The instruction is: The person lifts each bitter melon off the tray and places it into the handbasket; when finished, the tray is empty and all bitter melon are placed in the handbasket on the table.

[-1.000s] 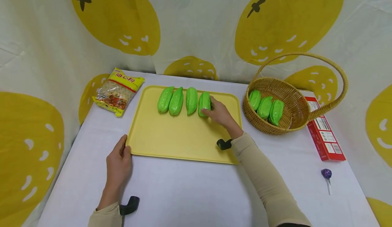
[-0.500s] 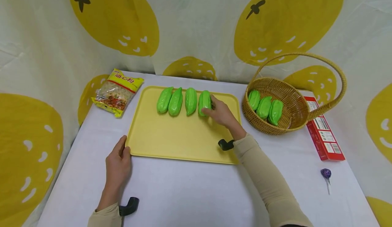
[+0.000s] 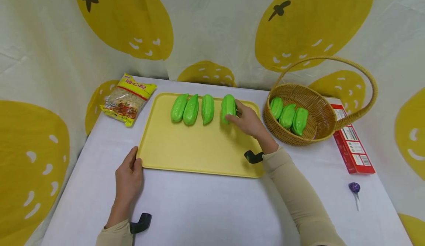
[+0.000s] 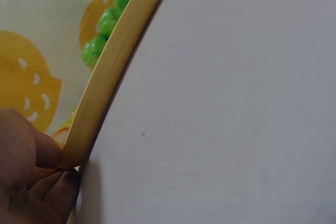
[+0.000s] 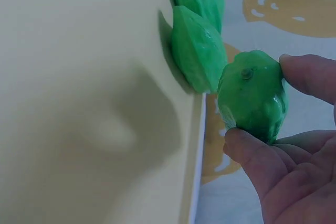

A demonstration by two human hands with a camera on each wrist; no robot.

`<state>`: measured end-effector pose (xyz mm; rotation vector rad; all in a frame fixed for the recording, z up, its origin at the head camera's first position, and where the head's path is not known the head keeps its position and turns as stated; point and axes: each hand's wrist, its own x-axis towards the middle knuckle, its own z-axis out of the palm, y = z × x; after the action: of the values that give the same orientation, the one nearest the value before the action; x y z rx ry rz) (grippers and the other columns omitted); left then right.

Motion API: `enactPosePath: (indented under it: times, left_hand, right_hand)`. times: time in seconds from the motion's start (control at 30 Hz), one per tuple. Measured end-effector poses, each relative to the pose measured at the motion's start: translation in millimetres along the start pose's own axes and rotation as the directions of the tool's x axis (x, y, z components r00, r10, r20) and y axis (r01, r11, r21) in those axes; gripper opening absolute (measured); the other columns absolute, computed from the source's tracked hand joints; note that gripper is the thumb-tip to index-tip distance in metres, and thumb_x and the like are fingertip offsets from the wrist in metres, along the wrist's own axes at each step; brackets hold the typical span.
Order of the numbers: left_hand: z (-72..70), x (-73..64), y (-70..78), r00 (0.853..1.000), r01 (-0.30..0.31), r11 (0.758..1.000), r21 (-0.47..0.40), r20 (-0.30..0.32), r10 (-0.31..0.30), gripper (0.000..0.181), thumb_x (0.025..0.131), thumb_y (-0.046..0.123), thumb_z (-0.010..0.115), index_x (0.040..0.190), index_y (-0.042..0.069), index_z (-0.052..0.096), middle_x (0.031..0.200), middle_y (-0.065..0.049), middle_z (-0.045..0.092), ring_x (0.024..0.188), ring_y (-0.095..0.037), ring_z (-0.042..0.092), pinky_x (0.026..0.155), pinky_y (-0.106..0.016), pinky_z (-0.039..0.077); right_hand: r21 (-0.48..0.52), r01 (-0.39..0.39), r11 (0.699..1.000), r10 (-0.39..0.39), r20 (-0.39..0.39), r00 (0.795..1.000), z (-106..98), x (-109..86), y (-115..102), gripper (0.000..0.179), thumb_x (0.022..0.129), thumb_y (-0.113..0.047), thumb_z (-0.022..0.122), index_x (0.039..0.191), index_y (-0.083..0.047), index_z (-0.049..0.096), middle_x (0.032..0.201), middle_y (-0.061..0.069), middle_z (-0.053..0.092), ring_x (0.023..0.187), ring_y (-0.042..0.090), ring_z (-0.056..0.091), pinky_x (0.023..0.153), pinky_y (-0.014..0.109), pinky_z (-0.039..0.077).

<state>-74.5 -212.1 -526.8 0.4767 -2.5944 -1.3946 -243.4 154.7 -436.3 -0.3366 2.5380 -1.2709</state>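
1. Beige sleeves [image 3: 114,235] come nearest, with a black bracket [image 3: 141,222] showing at the left wrist; under the arms spreads a white tablecloth [image 3: 206,209].
2. Off to the right lies a purple-headed lollipop [image 3: 354,187], its white stick pointing toward the person.
3. The left hand [image 3: 128,176] grips the near left corner of a yellow tray [image 3: 186,146], thumb over the rim and fingertips beneath, as the left wrist view shows.
4. At the table's right side lies a red and white box [image 3: 353,150], its far end partly behind the basket.
5. Above the tray's far right part, the right hand [image 3: 247,120] holds a green gourd [image 5: 254,98] clamped between thumb and fingers, raised off the tray.
6. Right of the tray stands a wicker basket [image 3: 295,139], handle up, with three gourds inside [image 3: 287,116].
7. Along the tray's far edge lie three resting gourds [image 3: 208,109], the left two close together, the third slightly apart.
8. Beyond the tray's far left corner rests a yellow-topped food packet [image 3: 127,100].
9. Farthest back hangs a pale curtain [image 3: 212,24] printed with big yellow fruit.
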Motion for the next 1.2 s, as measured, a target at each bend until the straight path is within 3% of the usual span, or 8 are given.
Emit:
enactPosePath:
  times: [0.3,0.7,1.03,1.2]
  left_hand:
    - [0.3,0.6,-1.3,1.0,-0.004,1.0,0.0,-0.001,0.004,0.05,0.105,0.004,0.047,0.155,0.001,0.04,0.158,-0.019,0.045,0.146,-0.032,0.045,0.115,-0.05,0.044]
    - [0.1,0.1,-1.9,1.0,-0.009,1.0,0.003,0.002,0.009,0.05,0.105,0.003,0.047,0.155,0.001,0.04,0.158,-0.021,0.044,0.146,-0.035,0.044,0.116,-0.051,0.044]
    - [-0.1,-1.1,-1.4,1.0,-0.005,1.0,0.016,0.003,0.005,0.05,0.106,0.004,0.047,0.155,0.003,0.041,0.159,-0.019,0.044,0.146,-0.034,0.045,0.115,-0.051,0.044]
    - [0.0,-1.0,-0.4,1.0,-0.012,1.0,0.013,0.004,0.012,0.05,0.105,0.004,0.047,0.155,0.002,0.041,0.159,-0.019,0.044,0.146,-0.034,0.045,0.115,-0.052,0.044]
  right_hand:
    - [0.031,0.019,0.999,-0.018,-0.021,1.0,-20.0,-14.8,0.8,0.084,0.102,-0.032,0.062,0.164,-0.006,0.012,0.166,0.022,0.029,0.145,0.039,0.045,0.115,0.051,0.048]
    - [0.044,0.014,0.999,-0.011,-0.067,0.998,-42.6,-33.3,12.9,0.082,0.103,-0.031,0.061,0.164,-0.01,0.011,0.165,0.02,0.031,0.146,0.037,0.044,0.116,0.052,0.045]
    - [-0.025,-0.03,0.999,0.026,-0.129,0.991,-60.5,-48.8,22.3,0.088,0.101,-0.039,0.062,0.163,-0.005,0.011,0.163,0.022,0.033,0.146,0.036,0.043,0.118,0.052,0.043]
    - [-0.044,-0.027,0.999,0.02,-0.156,0.988,-68.1,-55.0,28.1,0.085,0.101,-0.038,0.062,0.163,-0.006,0.013,0.163,0.018,0.035,0.145,0.034,0.045,0.117,0.046,0.045]
